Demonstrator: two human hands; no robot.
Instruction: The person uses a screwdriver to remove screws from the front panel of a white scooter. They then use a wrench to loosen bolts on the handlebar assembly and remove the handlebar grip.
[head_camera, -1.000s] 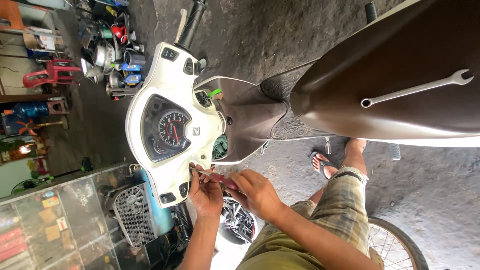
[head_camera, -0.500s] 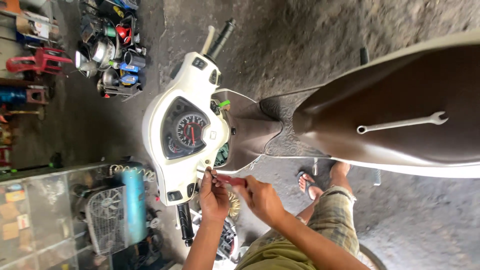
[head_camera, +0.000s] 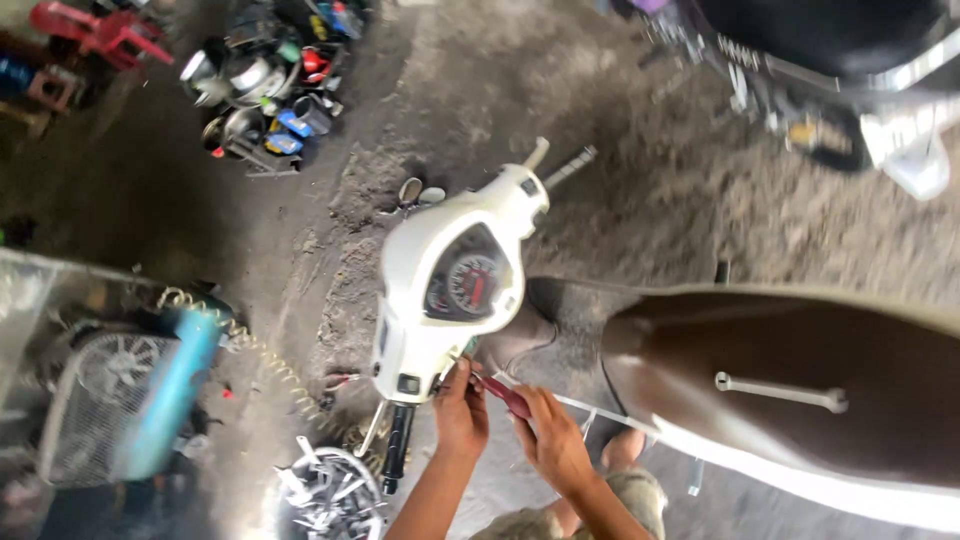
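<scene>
A white scooter handlebar cover (head_camera: 420, 300) with a round speedometer (head_camera: 468, 285) is in the middle of the view. My right hand (head_camera: 552, 440) grips a red-handled screwdriver (head_camera: 506, 397), which points at the cover's lower edge. My left hand (head_camera: 461, 408) is pinched around the screwdriver's shaft near its tip, against the cover just above the black handlebar grip (head_camera: 396, 447). The scooter's brown seat (head_camera: 860, 440) stretches to the right with a metal wrench (head_camera: 780, 390) lying on it. My knee in plaid shorts (head_camera: 630, 495) shows below the hands.
Cans, tools and parts are piled (head_camera: 265, 90) on the concrete floor at top left, near a red stool (head_camera: 85, 25). A fan with a blue part (head_camera: 140, 400), a coiled hose (head_camera: 255, 350) and a basin of metal parts (head_camera: 325, 490) lie at bottom left. Another motorbike (head_camera: 850, 60) stands at top right.
The view has swung and pulled back, so the scooter looks smaller and sits lower in the picture. Both hands have stayed at the cover's edge with the screwdriver.
</scene>
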